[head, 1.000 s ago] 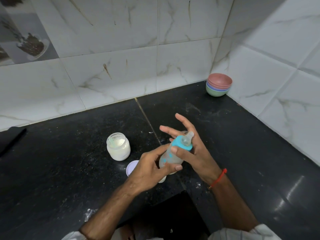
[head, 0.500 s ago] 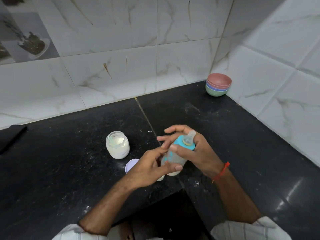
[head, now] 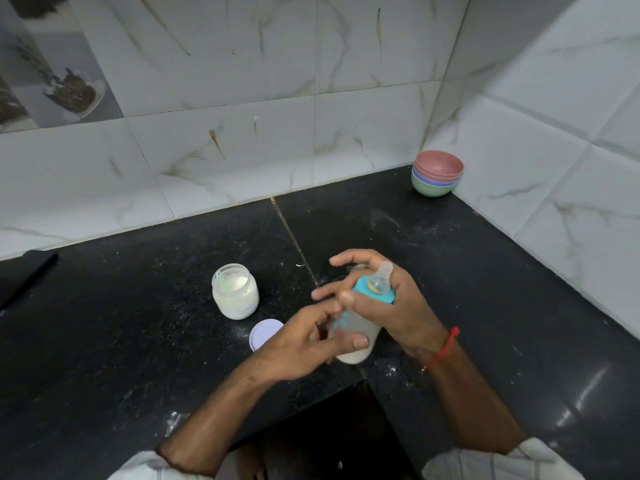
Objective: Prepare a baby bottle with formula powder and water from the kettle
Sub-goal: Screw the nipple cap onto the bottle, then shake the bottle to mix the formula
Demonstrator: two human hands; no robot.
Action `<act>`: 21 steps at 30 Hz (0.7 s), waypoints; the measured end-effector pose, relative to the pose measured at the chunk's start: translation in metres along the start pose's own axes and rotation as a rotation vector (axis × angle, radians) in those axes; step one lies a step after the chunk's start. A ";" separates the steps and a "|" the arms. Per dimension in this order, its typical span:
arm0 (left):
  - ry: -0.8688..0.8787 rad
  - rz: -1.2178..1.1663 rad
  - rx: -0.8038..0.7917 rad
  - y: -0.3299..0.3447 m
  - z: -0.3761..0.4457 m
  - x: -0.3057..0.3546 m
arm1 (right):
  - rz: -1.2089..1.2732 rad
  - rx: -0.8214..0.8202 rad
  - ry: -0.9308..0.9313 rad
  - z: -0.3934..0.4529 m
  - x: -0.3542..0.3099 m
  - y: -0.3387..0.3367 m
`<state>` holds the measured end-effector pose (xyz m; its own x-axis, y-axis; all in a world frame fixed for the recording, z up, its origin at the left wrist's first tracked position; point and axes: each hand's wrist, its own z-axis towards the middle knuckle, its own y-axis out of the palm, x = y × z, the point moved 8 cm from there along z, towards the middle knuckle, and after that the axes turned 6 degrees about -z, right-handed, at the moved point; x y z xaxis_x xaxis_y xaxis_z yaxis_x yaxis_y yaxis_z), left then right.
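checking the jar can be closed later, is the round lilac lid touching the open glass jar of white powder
Apart. The head view shows the round lilac lid lying flat on the black counter in front of the open glass jar of white powder, with a strip of bare counter between them.

Held above the counter [head: 485,271], near its front edge and about midway along: a bottle [head: 356,329], tilted, teat end up and away toward the back. On its lower body, the left hand [head: 304,344]; round its collar, from the right, the right hand [head: 398,306]. Left of the bottle, standing on the counter, an open jar [head: 235,292]. Just before the jar and to its right, flat on the counter, a lid [head: 265,332], partly under the left hand. Far back in the right rear corner, against both walls, stacked bowls [head: 437,173].
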<state>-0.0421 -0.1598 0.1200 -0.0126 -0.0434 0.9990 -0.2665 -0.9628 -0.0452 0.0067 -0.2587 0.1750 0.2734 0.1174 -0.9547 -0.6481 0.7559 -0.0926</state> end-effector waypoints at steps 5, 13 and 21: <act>0.123 0.160 0.114 -0.009 0.006 0.013 | -0.083 0.627 0.037 -0.014 0.007 -0.009; -0.006 -0.052 -0.095 0.002 -0.001 0.007 | -0.010 -0.040 -0.037 -0.005 -0.010 0.006; 0.018 0.113 0.026 -0.011 0.008 0.013 | -0.208 0.572 -0.022 -0.013 -0.001 -0.006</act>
<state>-0.0319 -0.1517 0.1335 -0.0587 -0.1476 0.9873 -0.2370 -0.9587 -0.1574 0.0015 -0.2717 0.1732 0.3715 -0.0614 -0.9264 -0.0962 0.9899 -0.1042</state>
